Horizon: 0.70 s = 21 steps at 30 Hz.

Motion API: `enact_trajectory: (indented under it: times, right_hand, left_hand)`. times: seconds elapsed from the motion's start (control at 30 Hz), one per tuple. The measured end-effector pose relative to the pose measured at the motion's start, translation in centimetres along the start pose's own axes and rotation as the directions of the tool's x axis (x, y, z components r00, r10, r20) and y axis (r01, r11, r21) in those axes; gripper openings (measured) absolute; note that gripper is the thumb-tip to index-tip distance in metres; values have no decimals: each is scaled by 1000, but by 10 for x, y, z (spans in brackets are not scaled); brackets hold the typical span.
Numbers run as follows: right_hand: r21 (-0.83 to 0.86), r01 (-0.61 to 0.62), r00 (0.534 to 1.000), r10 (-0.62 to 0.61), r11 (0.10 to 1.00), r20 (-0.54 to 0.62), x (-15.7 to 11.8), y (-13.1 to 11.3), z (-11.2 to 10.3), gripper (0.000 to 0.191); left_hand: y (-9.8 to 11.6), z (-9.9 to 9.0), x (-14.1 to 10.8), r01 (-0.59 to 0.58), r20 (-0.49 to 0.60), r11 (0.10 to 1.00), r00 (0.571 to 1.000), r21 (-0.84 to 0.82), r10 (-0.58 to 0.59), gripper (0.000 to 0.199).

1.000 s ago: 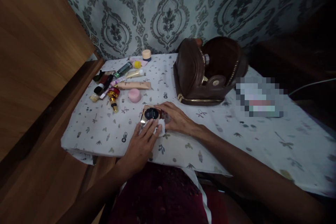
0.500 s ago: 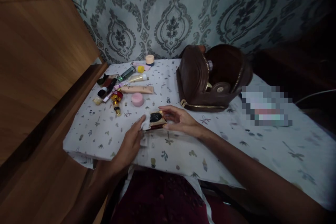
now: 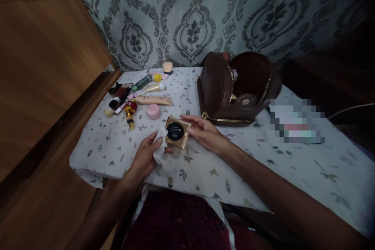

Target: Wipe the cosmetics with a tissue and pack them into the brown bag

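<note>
1. A person's left hand [image 3: 143, 156] pinches a crumpled white tissue [image 3: 159, 150] between thumb and fingers, at the left edge of a square gold case [image 3: 185, 134]. Whether those fingertips also bear the case's weight cannot be told.

2. The right hand [image 3: 208, 134] holds the opposite edge of the case in a narrow grip of thumb and fingers. An edge hold like this looks well chosen, leaving most of the round black label [image 3: 175, 131] uncovered.

3. The case, its labelled face turned up, is between the two hands, seemingly raised a little from the patterned tablecloth [image 3: 117, 156]. Staying low over that surface would be prudent, since smooth packaging could slip.

4. Loose folds of tissue hang below the left fingers. Gathering them into a small, flat pad would likely give better control at corners and edges, with light, even pressure over the print.

5. Beyond the case sit a pink jar [image 3: 153, 111], a peach tube [image 3: 155, 100] and a small gold bottle [image 3: 130, 120]; short, contained movements would suit the closeness of the jar.

6. An open brown bag [image 3: 215, 90] stands near the right hand. A steady right grip, with any turning of the case done slowly, would help avoid a bump against it.
</note>
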State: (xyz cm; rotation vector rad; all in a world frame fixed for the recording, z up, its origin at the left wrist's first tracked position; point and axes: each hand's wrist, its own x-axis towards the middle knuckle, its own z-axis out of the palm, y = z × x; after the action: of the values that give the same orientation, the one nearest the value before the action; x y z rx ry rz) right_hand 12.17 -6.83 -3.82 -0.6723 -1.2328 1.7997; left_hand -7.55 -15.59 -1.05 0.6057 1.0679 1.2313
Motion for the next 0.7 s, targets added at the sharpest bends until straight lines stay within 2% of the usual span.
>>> enact_trajectory:
  times: [0.1,0.23,0.3,0.4,0.5,0.57,0.63,0.7]
  right_hand:
    - [52,-33,998,36,998,-52,4,4,-1,56]
    - [-2,21,999,-21,1000,-34,1,0,0,56]
    - [-81,70,997,-72,994,-27,-3,-4,3,55]
    - [-258,141,989,-149,956,-10,-9,-8,9,51]
    - [-391,210,976,-215,896,32,-14,-10,15,48]
    - [-429,241,969,-237,871,62,-16,-10,18,48]
    - [-428,246,969,-237,869,76,-17,-8,19,54]
    - [-395,236,972,-218,888,90,-15,-2,18,67]
  left_hand:
    - [-2,4,3,-132,6,986,991,100,132,51]
    - [-2,0,7,-244,85,900,970,360,229,46]
    - [1,-3,9,-308,129,799,950,516,283,42]
    - [4,-7,12,-433,218,570,887,698,407,40]
    - [9,-5,12,-543,353,374,810,752,468,43]
    - [14,-1,11,-605,440,297,766,738,468,45]
    - [18,2,10,-634,482,284,749,719,455,46]
    - [21,3,10,-619,470,340,773,708,427,45]
